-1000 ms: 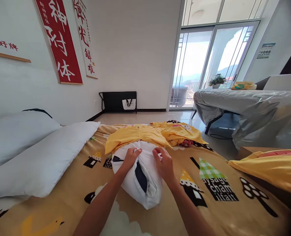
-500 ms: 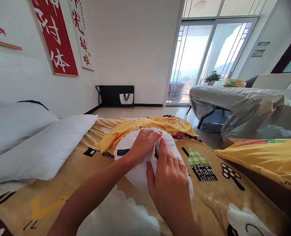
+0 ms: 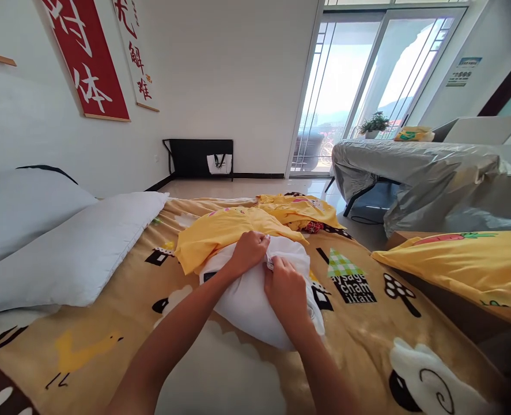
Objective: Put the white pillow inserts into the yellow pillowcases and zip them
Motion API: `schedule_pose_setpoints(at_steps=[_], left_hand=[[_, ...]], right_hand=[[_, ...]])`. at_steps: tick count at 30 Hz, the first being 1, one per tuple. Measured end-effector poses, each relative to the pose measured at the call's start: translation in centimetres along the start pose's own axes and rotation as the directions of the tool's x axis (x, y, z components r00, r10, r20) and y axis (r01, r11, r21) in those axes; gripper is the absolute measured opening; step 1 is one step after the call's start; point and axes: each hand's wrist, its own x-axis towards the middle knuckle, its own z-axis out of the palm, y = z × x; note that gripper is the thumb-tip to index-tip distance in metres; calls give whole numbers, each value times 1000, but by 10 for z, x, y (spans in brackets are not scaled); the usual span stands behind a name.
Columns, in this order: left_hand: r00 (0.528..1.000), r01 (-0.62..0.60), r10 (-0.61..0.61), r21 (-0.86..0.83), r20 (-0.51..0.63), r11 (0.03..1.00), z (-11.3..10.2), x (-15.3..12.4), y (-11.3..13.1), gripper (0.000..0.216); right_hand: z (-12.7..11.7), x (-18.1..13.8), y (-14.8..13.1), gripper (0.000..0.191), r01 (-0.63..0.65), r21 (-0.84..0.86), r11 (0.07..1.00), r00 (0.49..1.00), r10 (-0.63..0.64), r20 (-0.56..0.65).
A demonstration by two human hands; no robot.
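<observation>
A white pillow (image 3: 246,302) lies on the patterned yellow blanket (image 3: 359,323) in front of me. My left hand (image 3: 249,252) is closed, pinching the pillow's white cover at its far end. My right hand (image 3: 286,288) is closed beside it, gripping the same edge of the cover. The two hands nearly touch. A yellow pillowcase (image 3: 224,230) lies crumpled just beyond the pillow, partly under its far end.
Two white pillows (image 3: 65,253) lie at the left against the wall. More yellow cloth (image 3: 298,210) is heaped at the bed's far end. A yellow cushion (image 3: 458,268) sits at the right. A grey-covered table (image 3: 423,173) stands beyond by the glass doors.
My hands came together at the pillow's far end, and the dark opening in the cover is no longer visible. The right hand drew back from lying over the pillow.
</observation>
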Motion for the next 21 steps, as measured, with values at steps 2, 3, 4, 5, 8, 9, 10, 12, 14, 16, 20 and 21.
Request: schedule_pose_setpoints(at_steps=[2, 3, 4, 5, 8, 9, 10, 12, 14, 16, 20, 21], left_hand=[[1000, -17, 17, 30, 5, 999, -5, -3, 5, 43], [1000, -26, 25, 35, 10, 999, -9, -5, 7, 44], [999, -45, 45, 35, 7, 998, -13, -8, 9, 43], [997, -77, 78, 36, -15, 996, -19, -11, 11, 42], [962, -206, 230, 164, -145, 965, -46, -22, 10, 37], [944, -237, 287, 271, -162, 933, -56, -26, 7, 32], [931, -259, 337, 401, -137, 879, -66, -30, 2, 26], [912, -345, 406, 642, 57, 685, -79, -37, -10, 17], [871, -462, 397, 758, 290, 460, -84, -43, -23, 18], [842, -519, 360, 789, 403, 330, -84, -45, -33, 18], [899, -376, 362, 860, 248, 345, -81, -32, -43, 28], [912, -341, 355, 864, 208, 370, -81, -25, -45, 30]], right_hand=[[7, -1, 7, 21, 43, 117, 992, 999, -39, -36], [10, -1, 10, 21, 65, 172, 983, 997, -56, -55], [12, -2, 13, 20, 88, 224, 971, 995, -73, -73], [12, -2, 17, 20, 110, 269, 957, 992, -89, -91], [8, -4, 26, 23, 155, 359, 920, 987, -126, -102], [6, -4, 29, 24, 157, 371, 915, 987, -134, -88], [4, -5, 31, 25, 156, 374, 914, 988, -141, -69], [0, -6, 32, 25, 165, 358, 919, 986, -168, -23], [-2, -8, 31, 23, 201, 327, 923, 974, -223, 31], [-3, -10, 29, 21, 255, 296, 921, 952, -293, 93], [-11, -11, 26, 20, 313, 244, 918, 910, -363, 201], [-14, -10, 26, 20, 327, 230, 917, 900, -376, 220]])
